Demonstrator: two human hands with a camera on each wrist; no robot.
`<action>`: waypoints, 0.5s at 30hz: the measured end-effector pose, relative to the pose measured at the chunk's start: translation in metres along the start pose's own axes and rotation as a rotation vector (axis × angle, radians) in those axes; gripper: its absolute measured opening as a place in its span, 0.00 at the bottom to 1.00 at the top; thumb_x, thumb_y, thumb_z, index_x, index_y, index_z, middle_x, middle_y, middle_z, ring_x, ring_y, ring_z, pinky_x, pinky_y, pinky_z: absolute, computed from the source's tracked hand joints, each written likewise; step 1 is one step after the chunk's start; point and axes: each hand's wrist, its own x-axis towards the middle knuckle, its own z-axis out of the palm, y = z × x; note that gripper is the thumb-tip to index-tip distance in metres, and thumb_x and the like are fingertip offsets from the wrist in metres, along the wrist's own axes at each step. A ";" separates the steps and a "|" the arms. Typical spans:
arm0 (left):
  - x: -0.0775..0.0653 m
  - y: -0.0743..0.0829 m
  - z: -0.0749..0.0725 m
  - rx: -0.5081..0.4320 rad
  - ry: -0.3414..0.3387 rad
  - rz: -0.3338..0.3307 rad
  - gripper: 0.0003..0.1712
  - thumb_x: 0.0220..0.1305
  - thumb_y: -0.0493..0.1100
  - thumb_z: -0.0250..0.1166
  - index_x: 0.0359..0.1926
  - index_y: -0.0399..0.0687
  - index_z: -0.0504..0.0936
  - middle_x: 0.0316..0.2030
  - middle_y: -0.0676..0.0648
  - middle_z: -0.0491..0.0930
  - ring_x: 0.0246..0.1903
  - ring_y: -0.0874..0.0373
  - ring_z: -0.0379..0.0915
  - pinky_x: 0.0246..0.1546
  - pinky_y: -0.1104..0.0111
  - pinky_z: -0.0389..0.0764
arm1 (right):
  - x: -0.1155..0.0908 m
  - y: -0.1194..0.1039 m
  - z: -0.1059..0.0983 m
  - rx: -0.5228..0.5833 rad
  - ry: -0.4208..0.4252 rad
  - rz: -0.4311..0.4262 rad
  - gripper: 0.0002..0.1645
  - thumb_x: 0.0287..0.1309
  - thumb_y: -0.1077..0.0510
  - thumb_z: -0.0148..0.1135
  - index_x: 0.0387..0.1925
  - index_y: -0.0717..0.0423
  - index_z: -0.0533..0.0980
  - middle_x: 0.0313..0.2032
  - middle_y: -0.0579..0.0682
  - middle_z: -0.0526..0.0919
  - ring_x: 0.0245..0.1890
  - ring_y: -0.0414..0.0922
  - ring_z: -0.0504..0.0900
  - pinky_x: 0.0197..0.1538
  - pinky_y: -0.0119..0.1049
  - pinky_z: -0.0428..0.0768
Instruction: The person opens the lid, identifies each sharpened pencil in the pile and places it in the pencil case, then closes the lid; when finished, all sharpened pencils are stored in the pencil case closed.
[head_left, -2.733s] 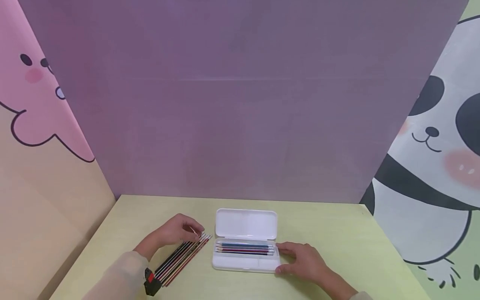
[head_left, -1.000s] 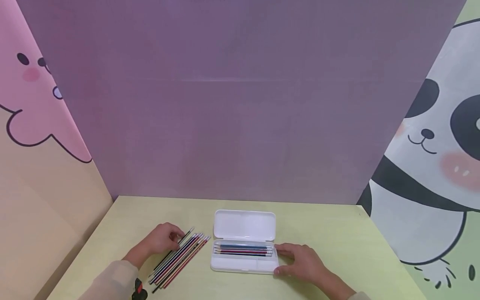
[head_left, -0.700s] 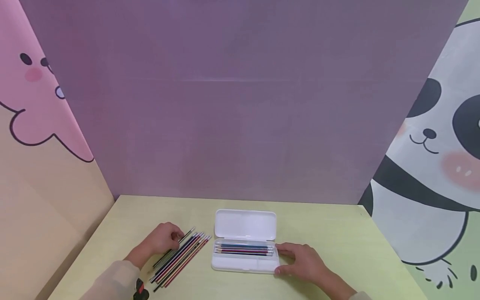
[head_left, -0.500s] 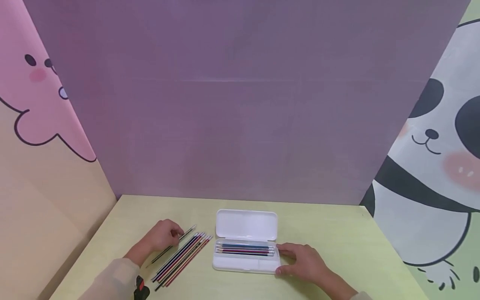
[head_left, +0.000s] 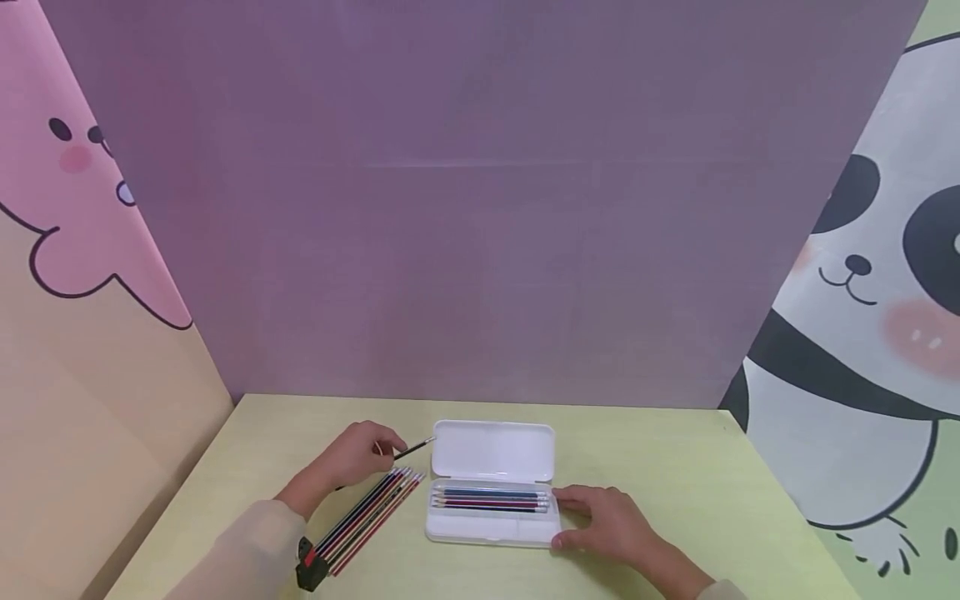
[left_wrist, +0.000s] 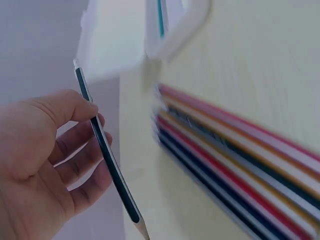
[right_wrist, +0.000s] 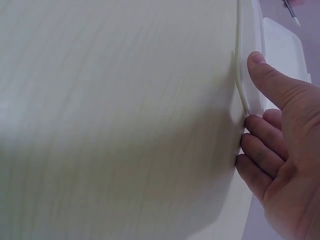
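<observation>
My left hand [head_left: 356, 454] is raised just beyond the loose pencils, pinching a dark green and white pencil [left_wrist: 107, 150] between thumb and fingers. Its white end points toward the case lid and its sharpened tip down. Several striped pencils [head_left: 371, 512] lie side by side on the table below that hand, their near ends partly covered by a black and red piece at the wrist. A white pencil case [head_left: 480, 529] lies open, several pencils [head_left: 491, 500] in its rear section. My right hand [head_left: 607, 521] holds the case's right end, thumb at the front corner, fingers farther back.
The case lid [head_left: 493, 450] lies folded back behind the base. A pale yellow table [head_left: 660, 467] carries everything, with a purple panel [head_left: 480, 250] along its far edge. Side walls with cartoon animals stand left and right.
My left hand has drawn one dark pencil out from the left side of the row, then lifted it and moved right toward the lid. The right hand and case have stayed put.
</observation>
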 end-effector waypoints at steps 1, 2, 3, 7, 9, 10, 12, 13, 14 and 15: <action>0.004 0.005 0.002 -0.008 -0.014 0.020 0.13 0.62 0.32 0.66 0.47 0.45 0.89 0.31 0.52 0.81 0.30 0.59 0.73 0.30 0.68 0.77 | 0.000 -0.001 -0.001 -0.002 0.001 -0.002 0.46 0.37 0.30 0.80 0.59 0.44 0.82 0.53 0.40 0.88 0.58 0.50 0.84 0.62 0.57 0.73; 0.008 0.009 0.004 -0.021 -0.028 0.037 0.14 0.62 0.32 0.66 0.47 0.45 0.90 0.30 0.53 0.81 0.29 0.59 0.73 0.30 0.68 0.76 | 0.000 -0.001 -0.002 -0.003 0.003 -0.003 0.46 0.37 0.30 0.80 0.59 0.45 0.82 0.53 0.40 0.88 0.58 0.50 0.84 0.62 0.57 0.74; 0.012 0.014 0.007 -0.032 -0.040 0.053 0.14 0.63 0.31 0.66 0.46 0.45 0.90 0.30 0.53 0.81 0.29 0.59 0.73 0.29 0.68 0.77 | -0.001 -0.002 -0.003 -0.006 0.004 -0.005 0.46 0.37 0.30 0.80 0.59 0.46 0.82 0.53 0.41 0.88 0.58 0.50 0.84 0.62 0.57 0.73; 0.026 0.033 0.018 -0.069 -0.081 0.077 0.13 0.64 0.32 0.67 0.46 0.47 0.91 0.32 0.54 0.82 0.31 0.58 0.73 0.30 0.68 0.78 | -0.001 -0.005 -0.007 -0.011 0.009 -0.021 0.46 0.36 0.32 0.81 0.58 0.48 0.83 0.52 0.42 0.89 0.57 0.51 0.85 0.61 0.57 0.75; 0.031 0.041 0.025 -0.071 -0.090 0.076 0.12 0.64 0.33 0.69 0.46 0.48 0.91 0.33 0.55 0.83 0.33 0.58 0.73 0.32 0.68 0.78 | -0.001 -0.006 -0.008 -0.012 0.004 -0.025 0.47 0.36 0.31 0.81 0.58 0.48 0.83 0.51 0.42 0.89 0.56 0.51 0.85 0.60 0.56 0.75; 0.034 0.045 0.028 -0.080 -0.095 0.076 0.12 0.64 0.33 0.70 0.46 0.47 0.91 0.33 0.54 0.83 0.33 0.58 0.74 0.33 0.68 0.78 | -0.001 -0.007 -0.008 -0.013 0.002 -0.026 0.47 0.36 0.31 0.81 0.58 0.48 0.83 0.51 0.42 0.89 0.56 0.51 0.85 0.60 0.56 0.76; 0.039 0.051 0.035 -0.093 -0.098 0.074 0.11 0.63 0.34 0.71 0.45 0.47 0.91 0.34 0.55 0.84 0.34 0.59 0.75 0.35 0.68 0.79 | -0.001 -0.007 -0.007 -0.013 -0.002 -0.023 0.47 0.35 0.31 0.81 0.58 0.47 0.83 0.52 0.42 0.89 0.57 0.51 0.85 0.60 0.56 0.76; 0.042 0.054 0.039 -0.101 -0.098 0.079 0.10 0.63 0.34 0.71 0.45 0.47 0.92 0.35 0.55 0.85 0.34 0.59 0.75 0.35 0.68 0.79 | -0.001 -0.007 -0.007 -0.016 -0.003 -0.021 0.47 0.35 0.31 0.81 0.58 0.47 0.83 0.52 0.42 0.89 0.57 0.51 0.85 0.60 0.56 0.76; 0.044 0.058 0.043 -0.109 -0.099 0.082 0.10 0.63 0.34 0.72 0.44 0.46 0.92 0.35 0.55 0.85 0.34 0.60 0.76 0.36 0.68 0.79 | -0.001 -0.006 -0.006 -0.018 -0.003 -0.018 0.47 0.35 0.31 0.81 0.58 0.46 0.83 0.52 0.42 0.89 0.57 0.51 0.85 0.60 0.56 0.76; 0.046 0.061 0.046 -0.118 -0.100 0.083 0.10 0.62 0.34 0.72 0.44 0.47 0.92 0.35 0.55 0.85 0.34 0.60 0.76 0.36 0.68 0.80 | -0.001 -0.007 -0.006 -0.020 -0.002 -0.015 0.47 0.34 0.31 0.81 0.58 0.46 0.83 0.52 0.42 0.89 0.57 0.51 0.85 0.60 0.55 0.76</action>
